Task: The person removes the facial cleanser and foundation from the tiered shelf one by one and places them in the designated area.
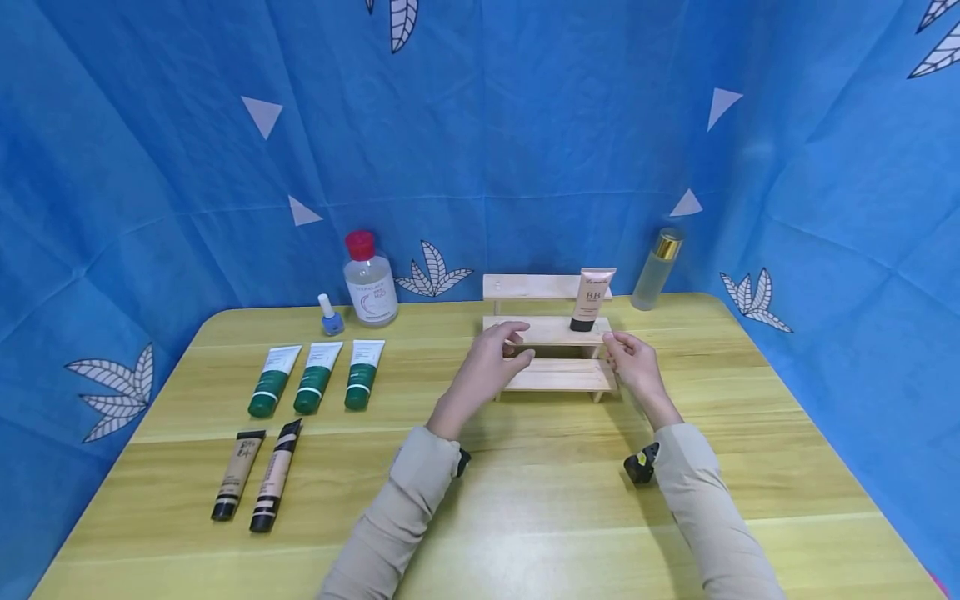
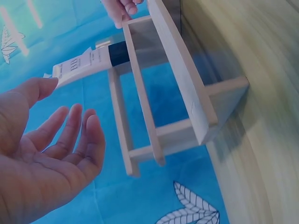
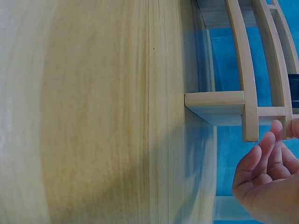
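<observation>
A three-tier wooden display stand (image 1: 558, 379) stands near the back of the table. Upright on its middle shelf, towards the right end, is a pink BB cream tube (image 1: 592, 298) with a black cap. My right hand (image 1: 636, 365) pinches the right end of that middle shelf between thumb and fingers, as the right wrist view shows. At the stand's left side, my left hand (image 1: 483, 367) holds nothing, its fingers loosely bent and thumb apart. In the left wrist view, the thumb overlaps the tube's (image 2: 84, 65) far end, but contact there cannot be made out.
Left on the table lie several green-and-white tubes (image 1: 361, 375), a tan tube (image 1: 238, 475) and a slim pink-and-black tube (image 1: 275, 477). Behind them stand a blue nail polish bottle (image 1: 331, 318) and a red-capped bottle (image 1: 372, 287). A gold-capped bottle (image 1: 656, 273) stands back right.
</observation>
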Demonstrator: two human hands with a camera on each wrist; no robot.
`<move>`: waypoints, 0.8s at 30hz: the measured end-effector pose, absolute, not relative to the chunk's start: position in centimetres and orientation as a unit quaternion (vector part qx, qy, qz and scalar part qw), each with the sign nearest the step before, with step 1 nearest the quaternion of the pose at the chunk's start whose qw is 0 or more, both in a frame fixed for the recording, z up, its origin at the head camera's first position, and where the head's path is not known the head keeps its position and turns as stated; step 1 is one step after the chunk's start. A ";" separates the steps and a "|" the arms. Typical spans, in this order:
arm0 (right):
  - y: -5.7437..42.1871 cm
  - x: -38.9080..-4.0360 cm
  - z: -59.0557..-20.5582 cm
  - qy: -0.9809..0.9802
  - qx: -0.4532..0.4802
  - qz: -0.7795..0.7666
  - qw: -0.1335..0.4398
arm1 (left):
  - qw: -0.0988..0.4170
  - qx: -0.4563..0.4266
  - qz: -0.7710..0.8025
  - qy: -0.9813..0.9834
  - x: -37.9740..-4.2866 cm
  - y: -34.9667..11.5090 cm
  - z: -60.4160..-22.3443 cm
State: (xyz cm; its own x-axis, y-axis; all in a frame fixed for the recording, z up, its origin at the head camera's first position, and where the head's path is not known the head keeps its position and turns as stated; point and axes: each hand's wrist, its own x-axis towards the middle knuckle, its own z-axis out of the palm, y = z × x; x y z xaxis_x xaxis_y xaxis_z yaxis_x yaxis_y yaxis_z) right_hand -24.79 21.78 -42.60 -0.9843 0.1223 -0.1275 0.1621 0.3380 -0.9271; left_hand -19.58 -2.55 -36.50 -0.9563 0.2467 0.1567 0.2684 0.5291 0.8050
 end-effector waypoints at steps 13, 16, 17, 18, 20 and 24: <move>21.9 -24.6 -42.4 0.818 0.087 -0.568 0.023 | -0.017 -0.135 -0.457 -0.879 -23.0 1.7 -36.8; 21.9 -24.6 -42.4 0.815 0.092 -0.572 0.024 | -0.013 -0.137 -0.449 -0.883 -23.8 2.5 -37.1; 21.9 -24.6 -42.4 0.815 0.091 -0.572 0.024 | -0.011 -0.136 -0.446 -0.884 -24.1 2.8 -37.2; 21.9 -24.6 -42.4 0.814 0.091 -0.573 0.023 | -0.008 -0.136 -0.443 -0.886 -24.4 3.0 -37.3; 21.9 -24.6 -42.4 0.815 0.090 -0.572 0.021 | -0.004 -0.133 -0.440 -0.888 -25.0 3.5 -37.6; 21.9 -24.7 -42.5 0.817 0.084 -0.570 0.016 | -0.003 -0.125 -0.435 -0.892 -26.2 4.4 -38.0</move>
